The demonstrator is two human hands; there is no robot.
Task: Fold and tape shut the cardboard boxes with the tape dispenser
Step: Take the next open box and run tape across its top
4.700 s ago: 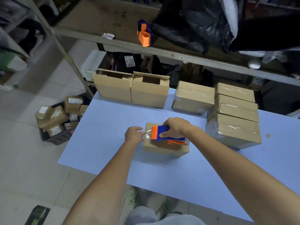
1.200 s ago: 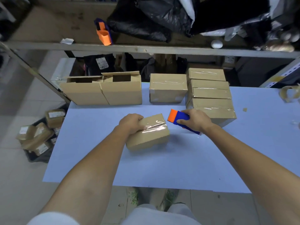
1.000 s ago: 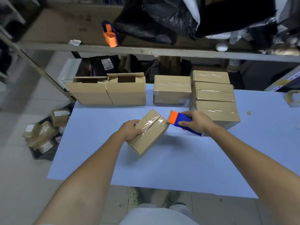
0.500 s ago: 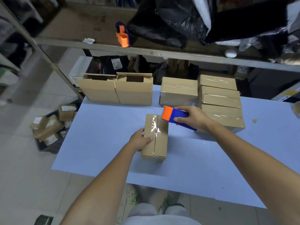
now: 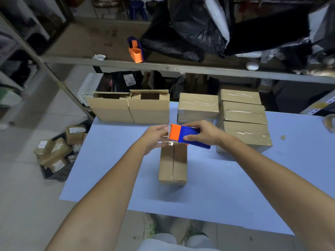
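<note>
A small closed cardboard box (image 5: 173, 163) lies lengthwise on the blue table (image 5: 217, 187), its centre seam bare and running toward me. My right hand (image 5: 203, 132) grips the blue and orange tape dispenser (image 5: 186, 135) over the box's far end. My left hand (image 5: 155, 137) is at that far end beside the dispenser's orange head, fingers touching the box; what it holds there is hidden.
Two open-topped boxes (image 5: 130, 107) stand at the table's back left. Taped boxes (image 5: 197, 107) and a stack of three (image 5: 243, 118) sit at the back right. A second dispenser (image 5: 136, 51) rests on the shelf above. A crate of parcels (image 5: 56, 153) is on the floor left.
The box was turned from crosswise to lengthwise. My left hand moved from its near side to its far end, and the dispenser came over that far end.
</note>
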